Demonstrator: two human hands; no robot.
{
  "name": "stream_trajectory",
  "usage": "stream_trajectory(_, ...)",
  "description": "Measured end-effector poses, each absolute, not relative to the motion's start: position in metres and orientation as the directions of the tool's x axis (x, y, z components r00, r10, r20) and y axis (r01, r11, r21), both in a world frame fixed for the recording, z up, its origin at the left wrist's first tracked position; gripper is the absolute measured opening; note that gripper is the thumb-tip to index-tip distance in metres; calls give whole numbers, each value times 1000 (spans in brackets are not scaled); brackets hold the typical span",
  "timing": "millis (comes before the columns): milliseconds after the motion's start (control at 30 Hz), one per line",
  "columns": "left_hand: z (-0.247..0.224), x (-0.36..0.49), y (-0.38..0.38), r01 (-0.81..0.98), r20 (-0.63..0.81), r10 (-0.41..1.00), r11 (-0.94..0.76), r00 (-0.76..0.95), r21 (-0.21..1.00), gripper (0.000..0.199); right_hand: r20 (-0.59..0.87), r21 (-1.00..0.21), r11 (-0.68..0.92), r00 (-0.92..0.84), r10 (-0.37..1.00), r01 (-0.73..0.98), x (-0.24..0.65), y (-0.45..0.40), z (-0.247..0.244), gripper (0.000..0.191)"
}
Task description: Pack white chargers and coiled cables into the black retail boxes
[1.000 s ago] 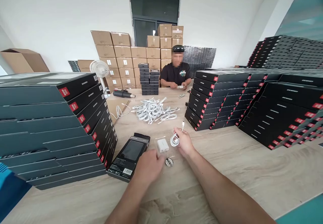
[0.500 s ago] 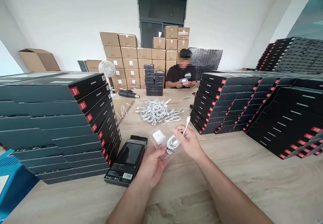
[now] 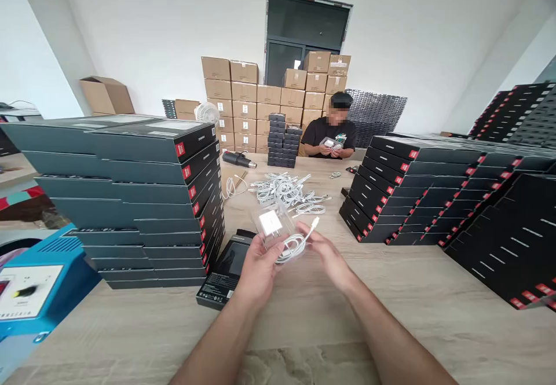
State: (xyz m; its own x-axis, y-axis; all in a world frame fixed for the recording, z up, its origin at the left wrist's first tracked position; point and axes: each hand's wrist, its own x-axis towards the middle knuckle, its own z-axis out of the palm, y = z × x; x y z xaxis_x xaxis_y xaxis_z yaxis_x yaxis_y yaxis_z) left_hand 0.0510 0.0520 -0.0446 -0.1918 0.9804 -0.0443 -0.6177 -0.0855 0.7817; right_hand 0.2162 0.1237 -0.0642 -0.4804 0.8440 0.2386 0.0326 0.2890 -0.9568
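My left hand [image 3: 257, 269] is closed on a clear plastic tray [image 3: 255, 216], thumb on its near side. In the tray sits a white plug-in charger [image 3: 270, 222]. A coiled white cable [image 3: 293, 248] lies against the tray's right part, by my left thumb. My right hand [image 3: 328, 260] has its fingers closed at the right side of the coil, where the cable's connector end sticks up; its fingertips are partly hidden behind the cable. Just left of my left hand, a black box [image 3: 221, 281] with a dark window lies on the table, partly covered by the hand.
Stacks of black boxes stand left [image 3: 147, 211] and right [image 3: 391, 194]. A pile of white cables [image 3: 282, 188], a heat gun [image 3: 238, 159] and smaller dark boxes [image 3: 281, 142] are farther back. Across the table a person [image 3: 328, 133] holds a clear package. A blue machine [image 3: 65, 275] stands at left.
The view has turned left. The tray is tilted up more, with the charger facing me. My right hand has brought the cable coil down against the tray, and its connector end sits lower.
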Motion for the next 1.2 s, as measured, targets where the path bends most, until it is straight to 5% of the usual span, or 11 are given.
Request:
stream_trajectory(133, -41, 49, 53, -576, -30, 985, -75, -171, 814, 55, 121, -985, 48, -467, 876, -165, 223, 127, -62, 54)
stream_trajectory(433, -51, 49, 58, -402, 18, 954, -143, -299, 905, 48, 43, -968, -61, -402, 915, -242, 202, 112, -65, 54)
stream_trajectory(667, -47, 41, 56, -364, 76, 966, -165, -246, 917, 46, -59, -910, -272, -551, 833, -312, 203, 111, -66, 50)
stream_trajectory(967, -40, 46, 55, -335, 138, 978, -184, -158, 924, 40, 198, -976, 148, -362, 911, -161, 188, 109, -74, 34)
stream_trajectory(1200, -35, 58, 55, -377, 64, 967, -156, -246, 913, 37, 275, -960, 280, -228, 934, -10, 184, 109, -70, 20)
